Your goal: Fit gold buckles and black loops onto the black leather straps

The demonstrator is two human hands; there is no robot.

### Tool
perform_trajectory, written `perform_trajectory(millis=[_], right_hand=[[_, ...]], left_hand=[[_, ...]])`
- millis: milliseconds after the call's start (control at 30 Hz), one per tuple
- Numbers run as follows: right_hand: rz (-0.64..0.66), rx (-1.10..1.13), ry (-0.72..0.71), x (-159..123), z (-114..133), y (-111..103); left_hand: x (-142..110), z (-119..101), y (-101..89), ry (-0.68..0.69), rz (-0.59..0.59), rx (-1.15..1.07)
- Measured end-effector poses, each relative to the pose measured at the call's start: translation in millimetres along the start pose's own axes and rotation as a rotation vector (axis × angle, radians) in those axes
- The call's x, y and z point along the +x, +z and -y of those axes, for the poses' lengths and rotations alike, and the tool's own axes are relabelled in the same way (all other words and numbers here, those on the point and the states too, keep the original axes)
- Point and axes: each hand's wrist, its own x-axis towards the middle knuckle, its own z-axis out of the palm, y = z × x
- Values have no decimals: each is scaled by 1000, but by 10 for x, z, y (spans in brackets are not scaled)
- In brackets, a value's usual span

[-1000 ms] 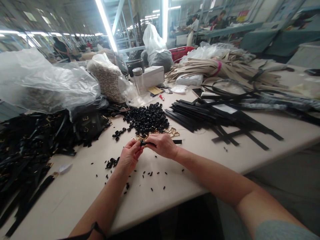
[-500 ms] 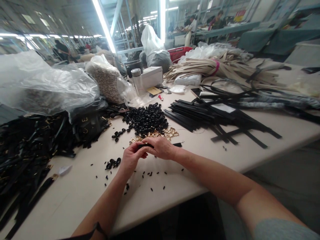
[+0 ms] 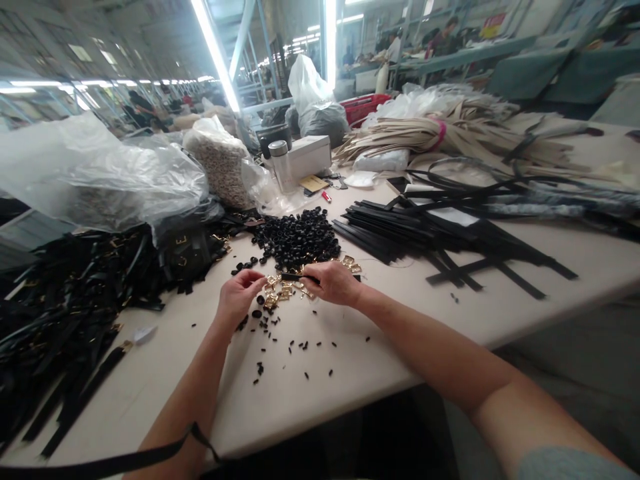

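My right hand (image 3: 336, 283) is closed around a short black strap (image 3: 292, 276), one end of which sticks out to the left past my fingers. Left of it, my left hand (image 3: 239, 295) has thumb and fingertips drawn together by the gold buckles (image 3: 285, 292); whatever it pinches is too small to make out. The buckles lie loose under and between both hands. Just behind them is a heap of small black loops (image 3: 297, 237). Several tiny black pieces (image 3: 301, 345) are scattered on the table in front of my hands.
Black straps (image 3: 400, 230) lie stacked at the right, with beige strips (image 3: 390, 137) behind. Finished-looking black straps with gold buckles (image 3: 75, 287) pile up at the left beside plastic bags (image 3: 135, 170). A bottle (image 3: 281, 165) and white box (image 3: 310, 155) stand at the back.
My left hand has come away from the strap and moved left, opening a gap between the hands. The right hand keeps the strap. The view has shifted slightly.
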Motion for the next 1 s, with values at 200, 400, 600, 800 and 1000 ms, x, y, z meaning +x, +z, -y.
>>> perform_trajectory(millis=[200,400,600,800,1000], right_hand=[[8,1,29,10,-46,58],[16,7,65,13,-79,87],[21,19,146,21,-96,77],[-15,77,157,34,-147,125],[5,103,152,26,-143,147]], left_hand=[[404,-59,9,-4,175,574],[417,-67,186,66,257,608],[152,-42,166,257,169,497],[-97,-169,108,322,-20,360],[-224,-232,163,279,34,75]])
